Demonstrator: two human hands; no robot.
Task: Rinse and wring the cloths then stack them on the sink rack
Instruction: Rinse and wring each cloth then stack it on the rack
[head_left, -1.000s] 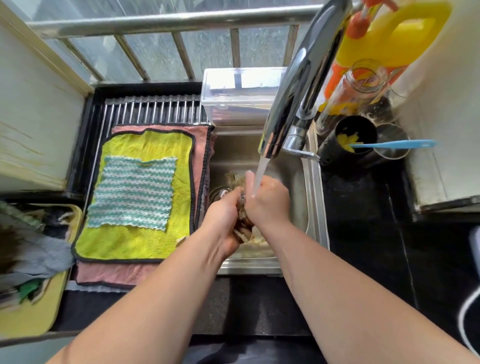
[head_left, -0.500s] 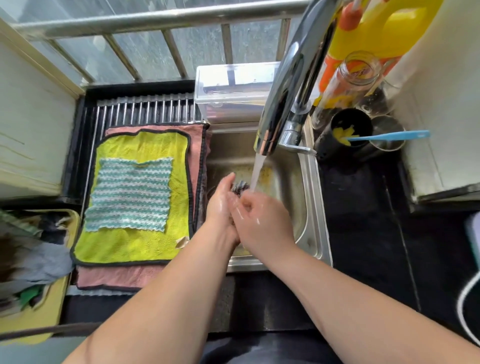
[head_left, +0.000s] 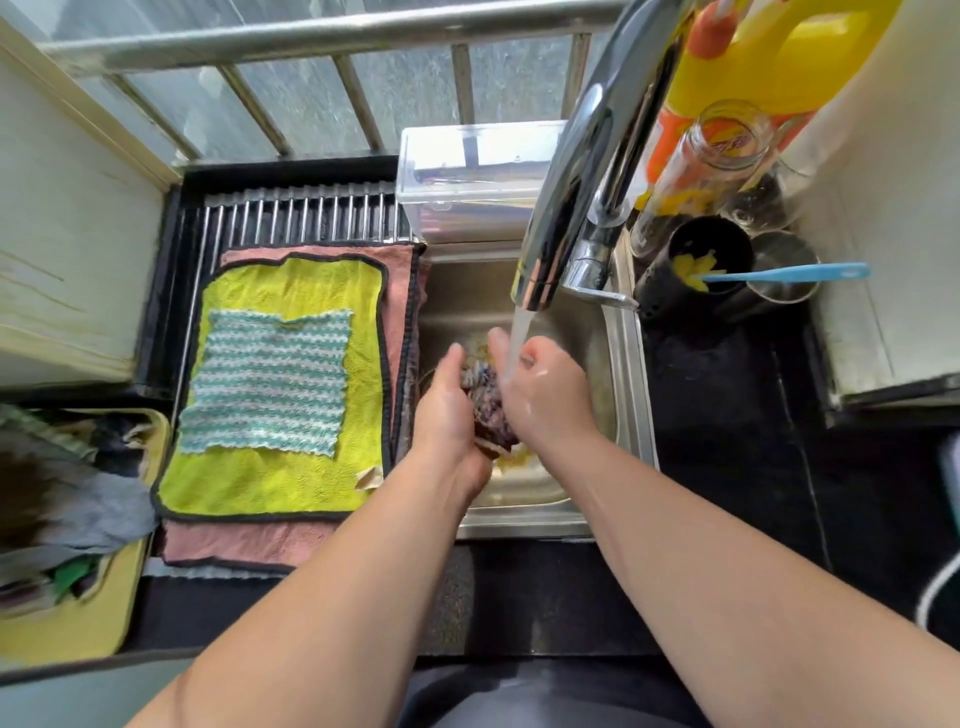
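Over the steel sink (head_left: 631, 395), my left hand (head_left: 447, 410) and my right hand (head_left: 545, 395) press a small dark patterned cloth (head_left: 485, 405) between them. Water runs from the chrome tap (head_left: 566, 208) onto my right hand and the cloth. Left of the sink, the metal sink rack (head_left: 291, 213) carries three flat cloths in a stack: a pink cloth (head_left: 244, 545) at the bottom, a yellow-green cloth (head_left: 291, 291) on it, and a teal-and-white striped cloth (head_left: 270, 379) on top.
A clear plastic box (head_left: 467, 182) stands behind the sink. Right of the tap are a yellow jug (head_left: 769, 57), a glass jar (head_left: 711, 156) and a black cup (head_left: 696, 270) with a blue utensil (head_left: 789, 273). A yellow tray (head_left: 67, 618) with rags lies at left.
Both hands have kept rubbing the dark cloth under the running water, shifting slightly; more of the cloth shows between the palms now. The stacked cloths have not moved.
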